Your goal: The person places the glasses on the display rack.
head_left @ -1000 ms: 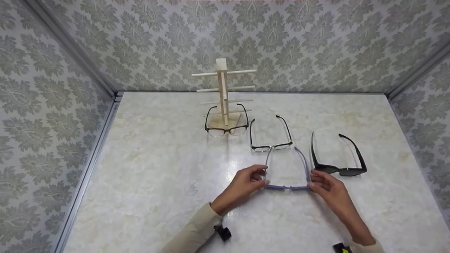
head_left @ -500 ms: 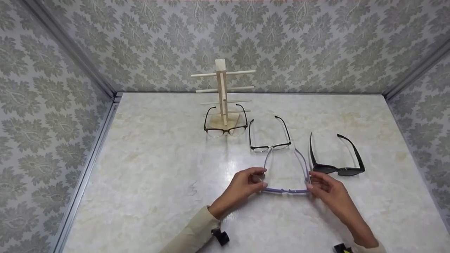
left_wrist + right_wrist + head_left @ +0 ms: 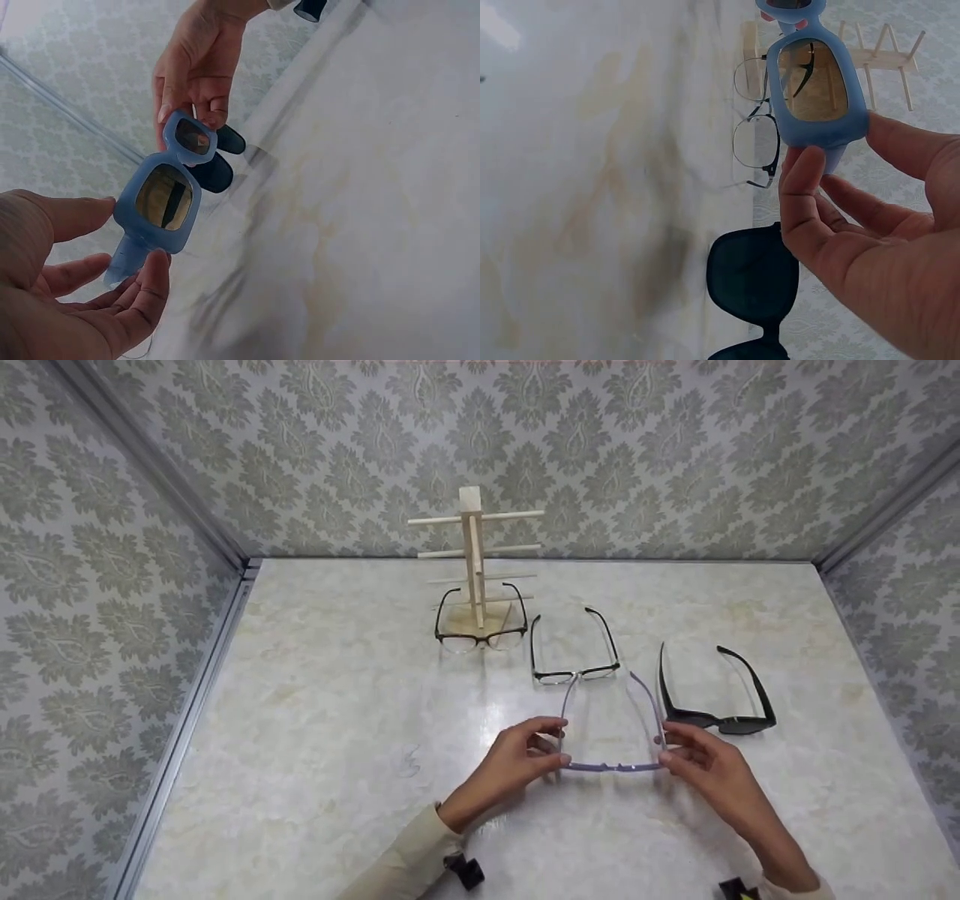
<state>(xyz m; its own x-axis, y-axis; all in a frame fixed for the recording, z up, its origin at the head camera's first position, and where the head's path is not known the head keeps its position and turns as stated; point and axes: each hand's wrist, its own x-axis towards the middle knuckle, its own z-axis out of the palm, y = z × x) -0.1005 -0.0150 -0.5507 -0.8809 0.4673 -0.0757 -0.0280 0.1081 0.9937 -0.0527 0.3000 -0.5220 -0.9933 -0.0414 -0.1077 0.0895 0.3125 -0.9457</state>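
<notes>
my left hand [image 3: 520, 754] and right hand [image 3: 709, 761] are each pinching one end of the blue glasses [image 3: 817, 133], near the hinges, so the frame sits between them with its arms spread, pointing away from me. imo the trick is matching both grips, light and level, fingertips off the lenses, so nothing twists.

counting outward: one blue pair in hand, one pair of black sunglasses [image 3: 746, 726] just past my right fingers, two clear dark-topped pairs. the nearer pair [image 3: 600, 669] is ahead of my left fingertips, the farther pair [image 3: 482, 639] beyond, around the one wooden stand [image 3: 470, 547]; can't tell if it's resting on it.
</notes>
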